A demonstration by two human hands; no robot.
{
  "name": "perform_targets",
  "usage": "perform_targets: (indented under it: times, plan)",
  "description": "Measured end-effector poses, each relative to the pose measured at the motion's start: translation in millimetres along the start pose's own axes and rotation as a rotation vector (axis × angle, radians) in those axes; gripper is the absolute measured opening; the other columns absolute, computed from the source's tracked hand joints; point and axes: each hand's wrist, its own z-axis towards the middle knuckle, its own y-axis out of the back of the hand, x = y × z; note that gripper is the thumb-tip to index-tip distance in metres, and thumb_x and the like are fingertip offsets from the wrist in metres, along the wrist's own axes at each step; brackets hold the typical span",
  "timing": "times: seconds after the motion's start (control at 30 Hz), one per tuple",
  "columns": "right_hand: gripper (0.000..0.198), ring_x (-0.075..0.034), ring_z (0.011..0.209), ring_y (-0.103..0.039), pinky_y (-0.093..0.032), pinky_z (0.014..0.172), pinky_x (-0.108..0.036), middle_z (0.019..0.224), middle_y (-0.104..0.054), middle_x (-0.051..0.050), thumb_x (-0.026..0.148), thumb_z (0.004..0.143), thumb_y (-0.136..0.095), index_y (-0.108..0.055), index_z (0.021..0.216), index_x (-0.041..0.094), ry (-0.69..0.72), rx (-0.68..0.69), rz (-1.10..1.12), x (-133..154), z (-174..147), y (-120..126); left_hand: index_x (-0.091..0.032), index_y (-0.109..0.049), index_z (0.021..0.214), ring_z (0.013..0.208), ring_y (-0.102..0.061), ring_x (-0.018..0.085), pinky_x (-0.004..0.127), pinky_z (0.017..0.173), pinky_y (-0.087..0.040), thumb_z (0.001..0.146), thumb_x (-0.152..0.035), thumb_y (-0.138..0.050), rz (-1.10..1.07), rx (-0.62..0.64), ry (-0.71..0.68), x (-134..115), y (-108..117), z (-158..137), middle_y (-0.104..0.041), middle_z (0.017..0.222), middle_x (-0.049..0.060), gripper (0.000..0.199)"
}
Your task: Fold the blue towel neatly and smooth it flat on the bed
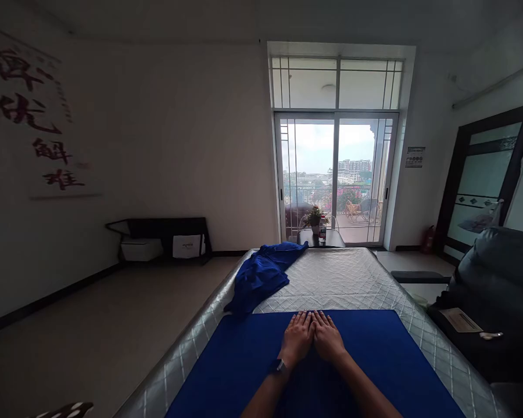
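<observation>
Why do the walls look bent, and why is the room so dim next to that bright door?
Head view: the wide lens bows the walls at the edges; daylight through the glass door outshines the room, so both hands, left hand and right hand, lying flat on the blue cloth, look dark; the wall writing is blurred.

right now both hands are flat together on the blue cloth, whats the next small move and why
Probably sweep the left hand and right hand apart toward the side edges: they lie palms down, touching, mid blue cloth, which is spread flat on the mattress.
</observation>
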Motion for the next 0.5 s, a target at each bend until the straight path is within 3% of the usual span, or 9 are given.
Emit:
perform_targets:
  times: [0.27,0.37,0.5]
  plan:
    - [0.06,-0.022,0.154,-0.019,-0.014,0.125,-0.045,0.164,-0.026,-0.005,0.037,0.101,-0.022,-0.027,0.159,0.022,0.015,-0.02,-0.012,-13.5,-5.8,4.4,-0.016,-0.043,0.152,0.149,-0.034,0.026,0.05,0.121,-0.031,0.106,-0.044,-0.029,-0.01,0.02,0.033,17.9,-7.1,-2.0,-0.043,0.158,0.014,0.056]
    - [0.062,-0.02,0.154,-0.018,-0.012,0.125,-0.043,0.165,-0.025,-0.003,0.043,0.102,-0.018,-0.028,0.159,0.022,-0.095,-0.01,-0.047,-47.1,-17.5,15.2,-0.018,-0.041,0.154,0.149,-0.033,0.026,0.049,0.122,-0.03,0.106,-0.044,-0.031,0.037,0.052,0.099,53.7,-2.2,-13.7,-0.04,0.159,0.013,0.056]
    - [0.065,-0.02,0.154,-0.017,-0.012,0.125,-0.043,0.165,-0.025,-0.003,0.045,0.101,-0.018,-0.028,0.159,0.019,-0.265,-0.021,-0.134,-129.3,-45.2,32.1,-0.023,-0.043,0.153,0.151,-0.03,0.026,0.048,0.123,-0.025,0.106,-0.036,-0.03,0.115,0.119,0.204,131.6,13.6,-47.1,-0.036,0.162,0.008,0.051]
